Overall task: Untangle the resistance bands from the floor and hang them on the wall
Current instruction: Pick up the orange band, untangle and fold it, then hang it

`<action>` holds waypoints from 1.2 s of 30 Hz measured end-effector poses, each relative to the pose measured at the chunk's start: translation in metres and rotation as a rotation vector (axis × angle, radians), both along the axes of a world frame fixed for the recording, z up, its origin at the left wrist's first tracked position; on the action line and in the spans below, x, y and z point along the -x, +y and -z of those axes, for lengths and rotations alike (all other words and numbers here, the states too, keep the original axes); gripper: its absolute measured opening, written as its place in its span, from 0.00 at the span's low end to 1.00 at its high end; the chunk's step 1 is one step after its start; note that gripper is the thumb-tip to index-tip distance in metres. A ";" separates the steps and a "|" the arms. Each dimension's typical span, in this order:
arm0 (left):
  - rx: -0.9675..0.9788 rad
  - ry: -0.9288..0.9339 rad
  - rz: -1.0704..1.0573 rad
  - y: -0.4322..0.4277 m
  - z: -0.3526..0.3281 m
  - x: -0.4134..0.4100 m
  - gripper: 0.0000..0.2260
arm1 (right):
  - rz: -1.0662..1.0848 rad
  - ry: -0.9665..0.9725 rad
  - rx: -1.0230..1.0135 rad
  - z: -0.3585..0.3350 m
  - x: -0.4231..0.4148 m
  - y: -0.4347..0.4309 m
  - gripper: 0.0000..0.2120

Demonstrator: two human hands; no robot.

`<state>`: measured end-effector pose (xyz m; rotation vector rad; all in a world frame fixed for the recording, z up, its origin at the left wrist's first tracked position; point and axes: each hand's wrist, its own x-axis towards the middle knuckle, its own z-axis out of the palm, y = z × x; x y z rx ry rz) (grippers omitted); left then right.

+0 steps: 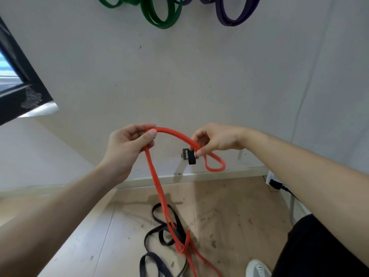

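Both hands are raised in front of a pale wall (199, 76), holding a red band (157, 188) between them. The left hand (127, 144) has its fingers (150, 133) curled shut around the band, the thumb pressing it against the forefinger. The right hand (215, 138) pinches the same band, fingers closed on it, thumb tip showing just below. Between the two hands the band arches in a short hump. Past the right hand it ends in a small loop that hangs free near a dark bracket (190, 156) fixed low on the wall.

From the left hand the doubled red band drops straight down to the floor (99, 236), where it crosses over a black band (157, 232) lying in loose coils. The red and black strands overlap there and the red one looks knotted or twisted on itself; whether the two are truly tangled cannot be told. The red band trails on toward the bottom edge.

High on the wall hang green bands (159, 15) and purple bands (233, 15), cut off by the top edge. A dark window frame (18, 90) sits at the left. At the lower right are a grey shoe (257, 268), a black trouser leg (311, 252), and a black plug (276, 184) by the wall.
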<state>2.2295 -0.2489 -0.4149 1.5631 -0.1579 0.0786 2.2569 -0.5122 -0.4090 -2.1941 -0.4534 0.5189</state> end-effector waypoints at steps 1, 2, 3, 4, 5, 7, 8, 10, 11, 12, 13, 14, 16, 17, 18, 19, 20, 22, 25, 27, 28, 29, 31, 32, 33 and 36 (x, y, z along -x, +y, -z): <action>-0.047 -0.001 0.046 -0.001 0.001 0.002 0.06 | -0.035 0.019 0.007 0.001 0.002 0.005 0.11; -0.106 -0.007 0.087 -0.002 0.003 0.004 0.07 | -0.059 0.038 -0.021 0.001 0.004 0.011 0.11; -0.165 -0.017 0.119 -0.004 0.004 0.007 0.07 | -0.069 0.053 -0.070 0.000 0.007 0.017 0.11; -0.208 -0.027 0.140 -0.006 0.006 0.008 0.06 | -0.075 0.060 -0.125 -0.003 0.008 0.022 0.11; -0.230 -0.036 0.155 -0.007 0.007 0.010 0.06 | -0.080 0.052 -0.170 -0.005 0.010 0.027 0.11; -0.236 -0.050 0.177 -0.009 0.007 0.011 0.06 | -0.073 -0.002 -0.219 -0.008 0.013 0.037 0.09; -0.231 -0.053 0.183 -0.009 0.007 0.011 0.06 | -0.058 -0.035 -0.224 -0.010 0.015 0.041 0.08; -0.230 -0.055 0.192 -0.007 0.007 0.010 0.07 | -0.024 -0.104 -0.217 -0.012 0.019 0.045 0.07; -0.240 -0.054 0.196 -0.005 0.007 0.009 0.07 | -0.012 -0.134 -0.213 -0.013 0.021 0.047 0.06; -0.262 -0.053 0.203 -0.003 0.008 0.008 0.07 | 0.001 -0.160 -0.214 -0.015 0.021 0.047 0.06; -0.302 -0.054 0.217 -0.002 0.009 0.008 0.06 | 0.017 -0.191 -0.215 -0.016 0.021 0.047 0.06; -0.352 -0.058 0.241 -0.001 0.011 0.008 0.06 | 0.035 -0.230 -0.216 -0.018 0.021 0.047 0.05; -0.424 -0.055 0.296 -0.001 0.015 0.010 0.04 | 0.068 -0.306 -0.242 -0.021 0.021 0.049 0.04; -0.432 -0.046 0.313 -0.002 0.017 0.010 0.03 | 0.088 -0.336 -0.270 -0.023 0.021 0.050 0.04; -0.432 -0.037 0.321 -0.002 0.019 0.010 0.03 | 0.114 -0.363 -0.298 -0.026 0.021 0.051 0.04; -0.431 -0.031 0.327 -0.002 0.019 0.010 0.04 | 0.149 -0.388 -0.326 -0.029 0.021 0.050 0.05; -0.434 -0.027 0.333 -0.002 0.019 0.010 0.05 | 0.187 -0.410 -0.356 -0.032 0.020 0.049 0.05; -0.434 -0.017 0.345 -0.001 0.018 0.010 0.07 | 0.256 -0.451 -0.425 -0.038 0.019 0.044 0.04; -0.420 -0.021 0.344 -0.001 0.015 0.009 0.10 | 0.353 -0.488 -0.514 -0.040 0.016 0.036 0.04; -0.416 -0.030 0.340 -0.001 0.013 0.008 0.10 | 0.402 -0.497 -0.566 -0.038 0.013 0.033 0.07; -0.409 -0.034 0.329 0.000 0.012 0.007 0.09 | 0.420 -0.495 -0.582 -0.038 0.012 0.032 0.08; -0.400 -0.038 0.310 0.001 0.012 0.006 0.08 | 0.434 -0.488 -0.588 -0.037 0.010 0.030 0.08; -0.367 -0.050 0.248 0.005 0.012 0.003 0.07 | 0.455 -0.466 -0.581 -0.035 0.007 0.025 0.07; -0.340 -0.053 0.209 0.007 0.011 0.002 0.06 | 0.462 -0.450 -0.568 -0.033 0.006 0.022 0.07; -0.314 -0.059 0.168 0.009 0.010 0.000 0.06 | 0.463 -0.433 -0.550 -0.031 0.004 0.018 0.07; -0.266 -0.109 0.043 0.015 0.006 -0.003 0.06 | 0.426 -0.385 -0.467 -0.022 0.001 0.009 0.04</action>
